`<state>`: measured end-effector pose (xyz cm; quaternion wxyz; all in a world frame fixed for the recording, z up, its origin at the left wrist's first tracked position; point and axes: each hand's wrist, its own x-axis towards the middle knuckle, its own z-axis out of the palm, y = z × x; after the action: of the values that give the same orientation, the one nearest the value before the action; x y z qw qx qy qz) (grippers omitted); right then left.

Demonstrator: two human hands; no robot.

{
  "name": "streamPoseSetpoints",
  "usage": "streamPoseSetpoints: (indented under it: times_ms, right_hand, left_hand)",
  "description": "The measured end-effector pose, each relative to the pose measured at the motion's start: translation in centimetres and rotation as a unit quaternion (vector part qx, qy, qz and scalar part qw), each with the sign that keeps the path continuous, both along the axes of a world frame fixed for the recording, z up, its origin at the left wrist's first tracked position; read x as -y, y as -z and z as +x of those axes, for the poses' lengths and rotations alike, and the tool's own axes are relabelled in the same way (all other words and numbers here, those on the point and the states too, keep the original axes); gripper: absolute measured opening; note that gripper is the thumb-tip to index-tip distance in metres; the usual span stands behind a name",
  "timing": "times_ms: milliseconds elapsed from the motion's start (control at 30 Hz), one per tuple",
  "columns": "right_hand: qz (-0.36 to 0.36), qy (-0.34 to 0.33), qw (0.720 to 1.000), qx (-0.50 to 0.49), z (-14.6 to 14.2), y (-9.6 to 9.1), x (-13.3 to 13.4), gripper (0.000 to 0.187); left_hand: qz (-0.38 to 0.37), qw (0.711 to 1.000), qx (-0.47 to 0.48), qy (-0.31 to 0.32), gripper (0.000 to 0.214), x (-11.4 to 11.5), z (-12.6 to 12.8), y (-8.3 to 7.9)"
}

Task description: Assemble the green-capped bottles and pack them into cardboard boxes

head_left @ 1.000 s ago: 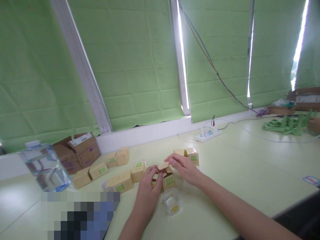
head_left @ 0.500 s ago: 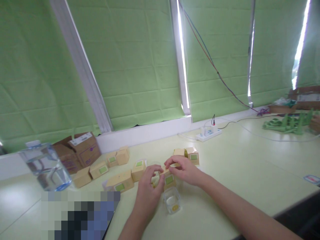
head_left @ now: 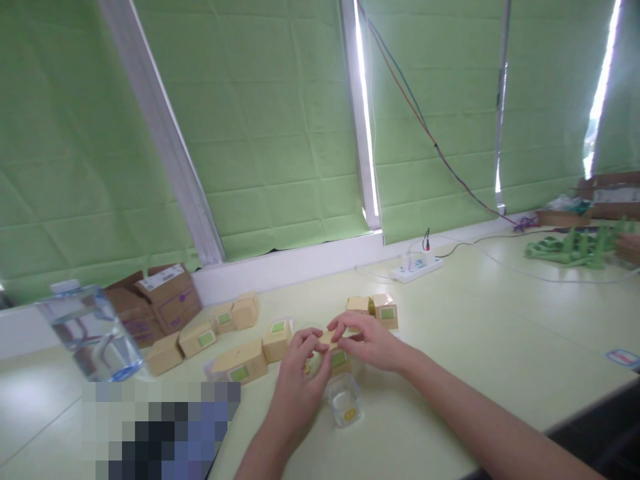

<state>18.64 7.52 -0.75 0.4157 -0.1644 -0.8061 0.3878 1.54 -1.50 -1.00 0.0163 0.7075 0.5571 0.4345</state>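
The small tan box stands on the pale table just behind a clear jar, but fingers cover most of it, so only its green label, too blurred to read, and a strip of its top flap show. The left hand and right hand meet over that flap, fingertips pinched narrowly on it from either side, the box directly beneath them. More tan boxes with equally unreadable green labels lie to the left, beside a water bottle and a pixelated patch that hides whatever lies there.
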Motion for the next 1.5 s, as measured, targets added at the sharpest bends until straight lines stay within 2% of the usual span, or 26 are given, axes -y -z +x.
streamPoseSetpoints:
  times_ms: [200,333,533,667,733,900,1033,1167,1267,1500]
  right_hand:
    - [-0.013,0.001,1.0,-0.004,0.0,-0.1,0.0,0.016]
    - [0.014,0.002,1.0,0.017,0.1,-0.2,-0.2,0.02]
    - [0.013,0.001,1.0,0.02,0.2,-0.2,0.2,0.016]
    - [0.029,-0.027,0.998,0.053,0.2,0.2,0.3,0.043]
    - [0.033,-0.022,0.997,0.063,0.1,0.5,0.2,0.048]
    - [0.018,0.045,0.998,0.032,0.0,0.6,-1.0,0.043]
    - [0.068,0.12,0.99,0.024,-0.4,-0.7,-2.9,0.038]
    - [0.145,0.183,0.967,0.101,-1.5,-2.9,-4.9,0.036]
    - [0.161,0.21,0.945,0.194,-2.8,-3.9,-5.9,0.038]
    - [0.159,0.222,0.924,0.268,-4.8,-4.1,-7.8,0.039]
  left_hand:
    - [0.006,1.0,-0.018,0.002,0.01,-0.6,-0.2,0.3]
    - [0.009,1.0,-0.027,0.0,0.012,-0.7,-0.4,0.6]
    - [0.006,1.0,-0.009,0.002,0.007,-0.4,-0.3,0.5]
    - [0.0,1.0,0.026,0.005,0.011,-0.5,-0.4,0.4]
    - [0.01,0.999,0.044,-0.006,0.017,-0.6,-0.7,0.4]
    - [0.041,0.995,0.056,-0.066,0.018,-0.8,-1.8,0.5]
    - [0.04,0.995,0.041,-0.081,0.017,-0.8,-2.1,0.5]
    - [0.042,0.996,0.032,-0.072,0.015,-0.8,-1.9,0.5]
    - [0.039,0.997,0.029,-0.067,0.016,-0.7,-1.6,0.4]
    - [0.027,0.997,0.029,-0.061,0.016,-0.4,-1.4,0.4]
